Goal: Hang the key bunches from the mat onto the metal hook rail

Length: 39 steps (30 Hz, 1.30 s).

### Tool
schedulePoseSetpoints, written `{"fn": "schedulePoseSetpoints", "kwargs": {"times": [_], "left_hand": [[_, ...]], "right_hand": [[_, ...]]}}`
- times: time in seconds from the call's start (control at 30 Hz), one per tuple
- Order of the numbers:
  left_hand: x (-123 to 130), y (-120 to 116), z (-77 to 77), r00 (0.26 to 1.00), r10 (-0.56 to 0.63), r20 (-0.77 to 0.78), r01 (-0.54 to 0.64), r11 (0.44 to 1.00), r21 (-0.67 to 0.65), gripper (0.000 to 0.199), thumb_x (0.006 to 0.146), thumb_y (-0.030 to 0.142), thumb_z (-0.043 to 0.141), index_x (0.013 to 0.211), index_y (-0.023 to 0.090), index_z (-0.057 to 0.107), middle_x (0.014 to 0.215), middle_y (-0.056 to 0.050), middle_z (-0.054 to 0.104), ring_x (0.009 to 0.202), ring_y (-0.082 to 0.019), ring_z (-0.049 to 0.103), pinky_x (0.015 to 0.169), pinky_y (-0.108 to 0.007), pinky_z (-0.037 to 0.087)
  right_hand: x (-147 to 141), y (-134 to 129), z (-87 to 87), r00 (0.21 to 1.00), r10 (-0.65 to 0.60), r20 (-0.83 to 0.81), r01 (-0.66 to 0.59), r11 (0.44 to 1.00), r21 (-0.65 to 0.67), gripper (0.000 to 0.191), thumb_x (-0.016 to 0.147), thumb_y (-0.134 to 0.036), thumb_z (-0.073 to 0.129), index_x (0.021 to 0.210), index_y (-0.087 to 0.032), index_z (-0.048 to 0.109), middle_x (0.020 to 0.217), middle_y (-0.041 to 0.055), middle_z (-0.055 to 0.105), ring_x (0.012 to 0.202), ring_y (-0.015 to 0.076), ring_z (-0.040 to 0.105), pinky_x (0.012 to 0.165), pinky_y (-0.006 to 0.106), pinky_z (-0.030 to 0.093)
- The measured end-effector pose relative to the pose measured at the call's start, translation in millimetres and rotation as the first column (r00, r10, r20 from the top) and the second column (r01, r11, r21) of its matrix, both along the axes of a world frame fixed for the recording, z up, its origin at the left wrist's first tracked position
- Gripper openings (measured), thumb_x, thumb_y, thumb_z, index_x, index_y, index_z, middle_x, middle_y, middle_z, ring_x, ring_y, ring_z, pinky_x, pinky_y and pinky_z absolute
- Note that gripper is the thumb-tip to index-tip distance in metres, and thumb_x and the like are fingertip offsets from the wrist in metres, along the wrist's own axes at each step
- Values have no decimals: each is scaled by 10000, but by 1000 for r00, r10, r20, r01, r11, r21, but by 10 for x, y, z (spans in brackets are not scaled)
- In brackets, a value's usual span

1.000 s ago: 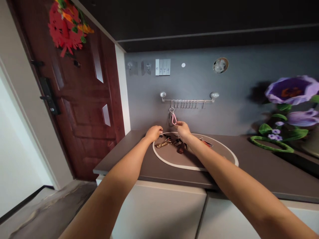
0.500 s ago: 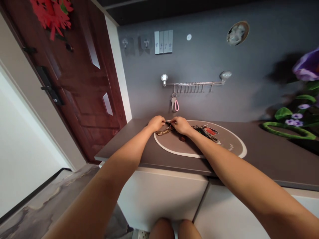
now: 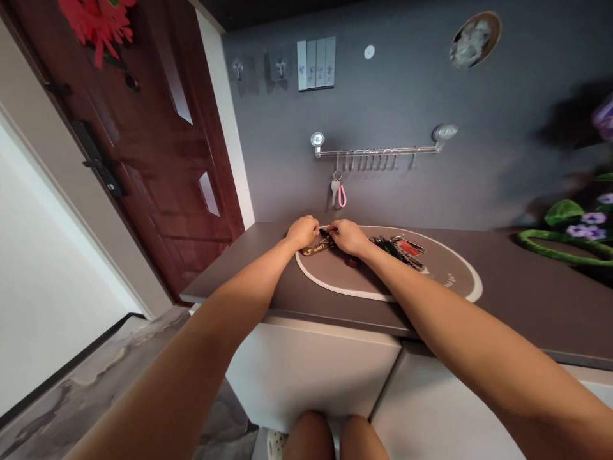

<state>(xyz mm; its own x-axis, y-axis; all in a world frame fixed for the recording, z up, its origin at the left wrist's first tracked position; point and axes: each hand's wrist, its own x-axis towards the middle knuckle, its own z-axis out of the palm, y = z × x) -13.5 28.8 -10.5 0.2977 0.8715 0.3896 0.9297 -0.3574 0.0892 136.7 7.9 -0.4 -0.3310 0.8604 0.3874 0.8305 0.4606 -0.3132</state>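
Note:
My left hand (image 3: 304, 232) is closed, its fingertips pinching one end of a small dark piece (image 3: 324, 232) of a keychain. My right hand (image 3: 347, 237) is closed at the other end of it, close beside the left. Below the fingers, the keychain's brown strap (image 3: 315, 249) with the word LOVE lies on the oval mat (image 3: 345, 284). The fingers partly hide the dark piece, so I cannot tell whether it is a key. Behind my right wrist lies a bunch of keys and chains (image 3: 400, 254) with a red tag (image 3: 408, 247). A small brown item (image 3: 352, 262) sits beneath that wrist.
On the wall, a clear hook rail (image 3: 378, 152) holds a key with a pink loop (image 3: 341, 195). Artificial purple flowers (image 3: 587, 227) stand at the right on the counter (image 3: 522, 300). A dark red door (image 3: 158, 160) is at the left, and white cabinet doors (image 3: 306, 370) are below.
The head view has shifted slightly, so the wall fittings appear higher. Both hands stay in nearly the same place over the mat, still pinching the dark piece.

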Motion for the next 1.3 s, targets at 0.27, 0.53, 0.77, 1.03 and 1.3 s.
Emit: {"fn": "schedulePoseSetpoints", "kwargs": {"times": [0.27,0.53,0.77,1.03,1.3], "left_hand": [[1,-108,119,998,-61,-25,62,998,24,157,788,191,460,825,177,612,901,-50,562,813,-145,528,719,-238,383],[38,-201,216,992,-129,-3,129,989,70,163,794,187,440,839,174,597,882,-52,560,831,-153,517,738,-241,377],[66,-215,241,945,-228,235,212,973,92,149,795,177,431,785,142,575,829,-42,565,793,-135,498,737,-243,377],[90,-175,192,473,-137,871,400,914,-73,89,783,168,480,720,109,502,583,30,483,511,-49,421,564,-196,364],[124,-226,234,166,-10,986,541,837,-83,62,769,143,526,732,98,507,598,16,503,523,-40,479,562,-183,386]], "right_hand": [[-14,-36,25,1000,10,24,-11,1000,25,167,760,-146,491,821,-162,645,865,88,645,775,170,569,683,220,363],[-5,-42,31,1000,-9,8,8,1000,20,170,749,-176,509,865,-172,633,912,78,638,814,169,554,700,217,357],[3,-67,80,995,-21,-92,26,999,47,140,750,-238,521,825,-161,611,813,62,630,737,149,536,663,220,349],[41,57,58,887,95,-452,-78,995,56,147,728,-287,525,739,-149,575,691,8,590,611,99,489,615,217,359],[30,123,18,682,195,-705,-231,972,44,177,693,-318,535,723,-144,544,641,-11,532,587,84,463,618,228,385]]}}
